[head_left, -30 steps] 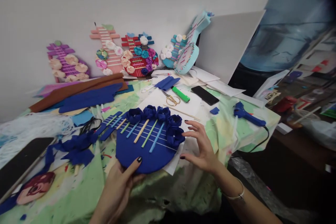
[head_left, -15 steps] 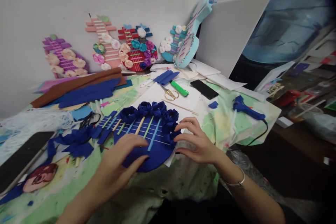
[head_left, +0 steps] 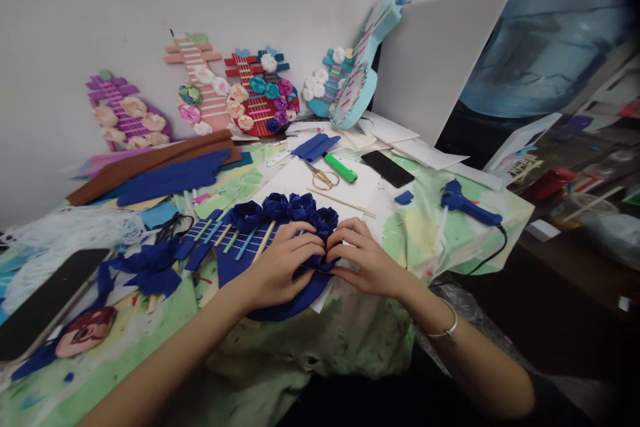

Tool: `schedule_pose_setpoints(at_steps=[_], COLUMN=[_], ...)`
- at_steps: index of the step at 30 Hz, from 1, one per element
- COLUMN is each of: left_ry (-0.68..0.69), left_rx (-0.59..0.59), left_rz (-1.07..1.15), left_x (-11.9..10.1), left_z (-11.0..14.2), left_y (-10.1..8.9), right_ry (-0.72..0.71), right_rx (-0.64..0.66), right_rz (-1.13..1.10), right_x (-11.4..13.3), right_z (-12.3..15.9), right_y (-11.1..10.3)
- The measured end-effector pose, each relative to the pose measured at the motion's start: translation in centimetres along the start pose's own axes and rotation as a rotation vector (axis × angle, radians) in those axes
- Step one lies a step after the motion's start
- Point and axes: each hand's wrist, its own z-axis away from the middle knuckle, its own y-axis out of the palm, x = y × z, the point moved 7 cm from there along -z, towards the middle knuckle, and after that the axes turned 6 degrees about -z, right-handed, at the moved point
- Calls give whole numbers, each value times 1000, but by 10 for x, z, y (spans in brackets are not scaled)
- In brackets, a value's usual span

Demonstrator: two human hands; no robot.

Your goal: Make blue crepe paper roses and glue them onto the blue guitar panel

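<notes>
A dark blue guitar-shaped craft piece (head_left: 280, 313) lies near the table's front edge. White lines and coloured sticks run across its body and neck, and crumpled blue paper flowers (head_left: 276, 205) curve along its upper right rim. My left hand (head_left: 285, 263) reaches over the body, its fingers closed against the lowest paper flower (head_left: 318, 260). From the other side, my right hand (head_left: 367, 260) presses its fingertips on the same flower. Between them the two hands cover most of that flower and part of the sticks.
A blue glue gun (head_left: 467, 203), a black phone (head_left: 387, 168), gold scissors (head_left: 325, 179) and a green cutter (head_left: 341, 167) lie beyond my hands. Blue paper scraps (head_left: 150, 270) and another phone (head_left: 47, 300) are at the left. Decorated guitars (head_left: 255, 93) lean on the wall.
My left hand has moved right and forward from over the guitar's body to the lowest flower. The right hand has closed in on that flower from its right side.
</notes>
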Motion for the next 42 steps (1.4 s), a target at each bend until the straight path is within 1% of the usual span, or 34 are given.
schedule_pose_setpoints(at_steps=[4,8,15,20,24,33,35,39,40,42], left_ry=[19,29,45,31,20,12,-8,-97,-95,-45], left_rx=[-17,-21,-30,-19,-29,-30,-25,14,34,79], left_rz=[-2,-10,15,28,38,66,77,64,64,77], left_x=[1,2,0,1,3,3,5,15,16,16], left_z=[0,0,-4,-6,-6,-7,-6,-8,-9,-12], left_y=[1,2,2,4,5,5,5,5,5,6], right_ry=[-20,-41,-6,61,112,228,226,219,214,192], right_rx=[-2,26,45,67,54,67,56,19,19,27], right_rz=[-10,19,-33,-101,-124,-51,-39,-20,-9,19], right_x=[4,8,5,2,0,-4,-4,-6,-6,-6], right_z=[-1,-2,-8,-11,-13,-8,-6,-1,-1,0], right_y=[-1,-1,-1,0,-1,2,2,3,3,5])
